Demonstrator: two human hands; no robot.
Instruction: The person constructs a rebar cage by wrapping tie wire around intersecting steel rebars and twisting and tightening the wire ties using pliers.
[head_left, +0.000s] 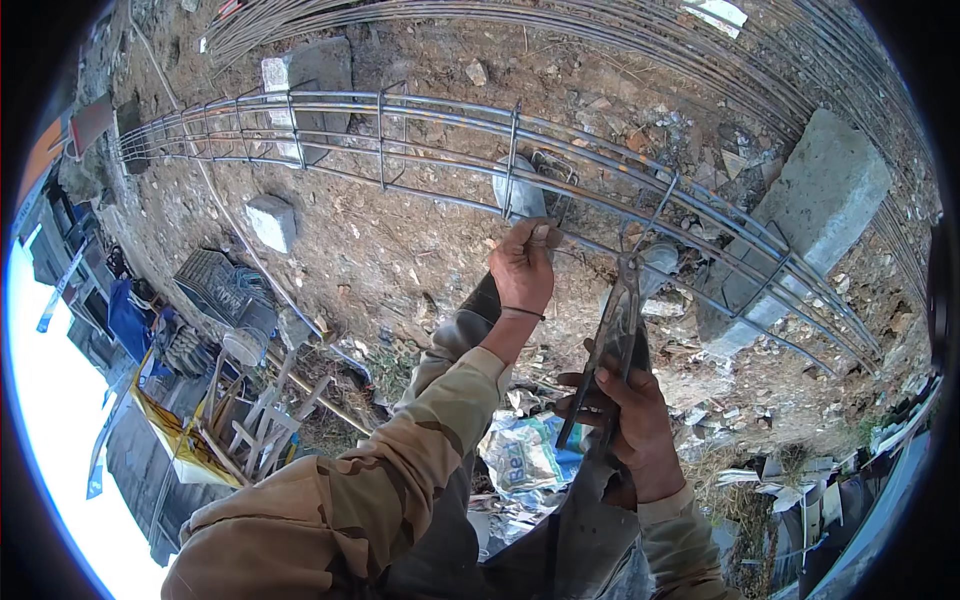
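A long rebar cage (450, 124) with square stirrups (381, 141) runs across the view, resting on concrete blocks. My right hand (634, 420) holds the handles of steel end-cutting nippers (619, 330); their head is at the cage's near bar, beside the foot of a stirrup (657, 210). My left hand (525, 259) is closed at the near bar, left of the nippers. A thin wire seems to run from its fingers towards the nippers' head; whether the fingers also grip the bar is hidden.
A large concrete block (817, 202) supports the cage's right end, another block (322, 82) its left part. Loose rebars (600, 34) lie beyond. A small block (271, 223), a crate (217, 285) and wooden pieces (262, 435) are at the left. Printed sacks (525, 457) lie low between my arms.
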